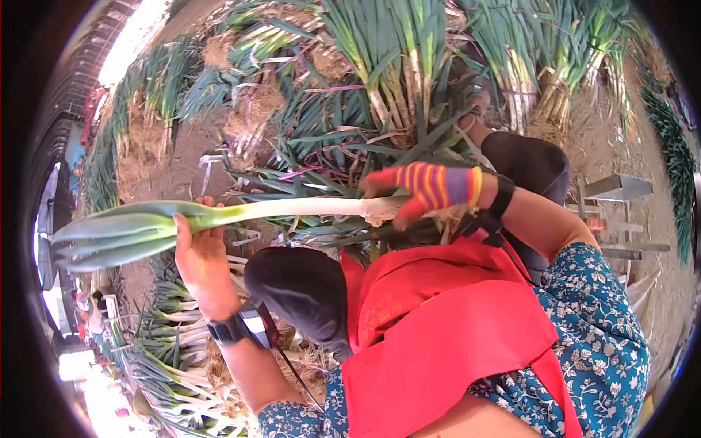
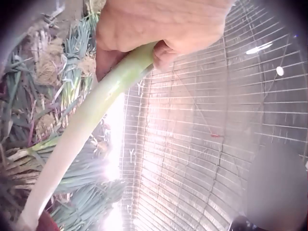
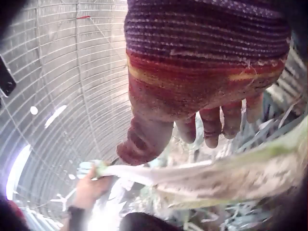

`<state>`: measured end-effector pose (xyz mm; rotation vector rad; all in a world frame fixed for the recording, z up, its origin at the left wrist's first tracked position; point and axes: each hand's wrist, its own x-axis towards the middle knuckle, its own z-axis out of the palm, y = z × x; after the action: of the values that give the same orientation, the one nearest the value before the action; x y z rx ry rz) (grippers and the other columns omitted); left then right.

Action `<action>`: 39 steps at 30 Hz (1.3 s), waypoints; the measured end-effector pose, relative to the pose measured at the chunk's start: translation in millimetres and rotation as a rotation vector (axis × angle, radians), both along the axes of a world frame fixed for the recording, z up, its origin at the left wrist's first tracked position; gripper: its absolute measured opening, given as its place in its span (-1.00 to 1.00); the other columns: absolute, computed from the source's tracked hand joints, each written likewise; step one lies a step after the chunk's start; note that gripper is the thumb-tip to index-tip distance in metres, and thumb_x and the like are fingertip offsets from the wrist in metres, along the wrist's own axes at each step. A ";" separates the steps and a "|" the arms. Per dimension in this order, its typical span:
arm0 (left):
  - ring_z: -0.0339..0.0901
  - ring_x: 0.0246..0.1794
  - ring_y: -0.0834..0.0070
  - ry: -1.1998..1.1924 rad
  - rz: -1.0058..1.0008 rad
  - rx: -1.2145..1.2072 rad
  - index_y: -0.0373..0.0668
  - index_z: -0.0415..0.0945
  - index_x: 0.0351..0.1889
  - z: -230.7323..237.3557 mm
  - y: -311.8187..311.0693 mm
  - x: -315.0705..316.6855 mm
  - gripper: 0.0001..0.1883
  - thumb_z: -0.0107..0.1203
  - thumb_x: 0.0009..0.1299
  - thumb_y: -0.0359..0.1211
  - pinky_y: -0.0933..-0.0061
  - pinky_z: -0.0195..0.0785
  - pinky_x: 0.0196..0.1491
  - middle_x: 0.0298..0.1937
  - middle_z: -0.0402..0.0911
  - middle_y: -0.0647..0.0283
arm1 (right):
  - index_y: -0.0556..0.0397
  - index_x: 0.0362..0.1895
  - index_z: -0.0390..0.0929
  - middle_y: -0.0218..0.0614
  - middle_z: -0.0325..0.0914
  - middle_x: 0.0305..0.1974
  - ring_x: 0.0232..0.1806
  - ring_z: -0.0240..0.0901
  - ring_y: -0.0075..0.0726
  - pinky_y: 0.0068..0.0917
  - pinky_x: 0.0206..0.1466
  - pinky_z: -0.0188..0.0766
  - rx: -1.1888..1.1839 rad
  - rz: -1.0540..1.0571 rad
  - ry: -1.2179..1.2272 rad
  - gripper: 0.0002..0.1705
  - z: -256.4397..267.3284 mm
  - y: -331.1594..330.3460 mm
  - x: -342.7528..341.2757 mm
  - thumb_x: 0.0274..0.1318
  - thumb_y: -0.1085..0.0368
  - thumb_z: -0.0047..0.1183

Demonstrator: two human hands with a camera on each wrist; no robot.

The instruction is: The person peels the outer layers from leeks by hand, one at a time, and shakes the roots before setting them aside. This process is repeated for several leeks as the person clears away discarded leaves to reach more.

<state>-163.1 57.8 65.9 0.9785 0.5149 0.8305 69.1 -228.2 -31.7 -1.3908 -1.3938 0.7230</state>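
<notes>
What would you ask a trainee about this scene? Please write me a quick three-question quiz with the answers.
1. Multiple choice: which hand wears the striped glove? A) left only; B) right only; C) both.
2. Open question: where along the leek does the left hand grip it?
3. Fill in the blank: the person's apron is coloured ____.

Key:
1. B: the right hand wears it; the other is bare.
2. Where the green leaves meet the pale stalk.
3. Red.
</notes>
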 end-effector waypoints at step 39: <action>0.27 -0.70 0.53 0.162 0.396 -0.444 -0.26 0.25 -0.36 -102.2 40.2 36.3 -0.82 -0.02 0.35 -0.35 0.49 0.24 -0.67 -0.56 0.35 0.21 | 0.18 0.06 0.40 -0.28 0.53 -0.11 -0.13 0.46 -0.45 -0.44 -0.07 0.38 0.161 0.366 -0.125 -0.41 36.6 86.5 -19.1 0.14 -0.04 0.05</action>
<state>-126.7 98.0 -36.4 0.5395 1.0077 0.9375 50.0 -141.7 4.8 -1.0816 -1.7917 0.7464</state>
